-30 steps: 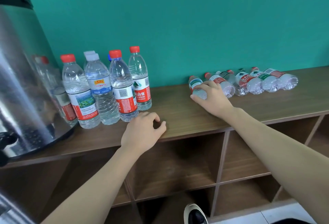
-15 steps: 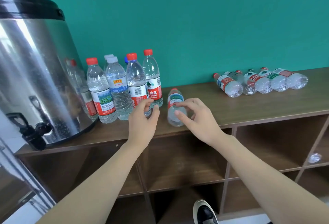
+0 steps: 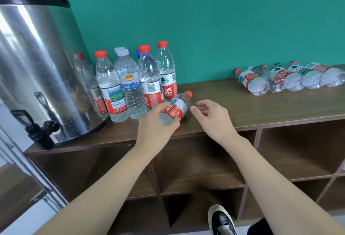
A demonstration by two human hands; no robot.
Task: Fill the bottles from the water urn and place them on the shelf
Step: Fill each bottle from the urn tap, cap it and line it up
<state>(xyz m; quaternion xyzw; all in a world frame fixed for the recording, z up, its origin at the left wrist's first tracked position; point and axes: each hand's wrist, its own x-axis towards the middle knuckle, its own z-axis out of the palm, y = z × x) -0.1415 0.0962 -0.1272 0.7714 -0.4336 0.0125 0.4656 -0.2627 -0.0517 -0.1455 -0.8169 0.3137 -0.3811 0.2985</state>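
Note:
My left hand (image 3: pixel 155 125) grips an empty clear bottle (image 3: pixel 176 108) with a red label and red cap, tilted with its cap pointing up and to the right, just above the shelf top (image 3: pixel 233 108). Just right of the bottle, my right hand (image 3: pixel 212 117) hovers with relaxed fingers and holds nothing. A large steel water urn (image 3: pixel 37 63) stands at the left, its black tap (image 3: pixel 42 132) hanging over the front edge. Several filled bottles (image 3: pixel 134 83) stand upright beside the urn. Several empty bottles (image 3: pixel 287 78) lie on their sides at the far right.
A teal wall (image 3: pixel 205 20) runs behind the wooden unit. Open cubby compartments (image 3: pixel 197 162) sit below the top board. My black and white shoe (image 3: pixel 221 219) shows on the floor in front of the unit.
My right hand carried one empty bottle from the lying group leftwards, my left hand took hold of it, and the right hand let go. The view turned left toward the urn.

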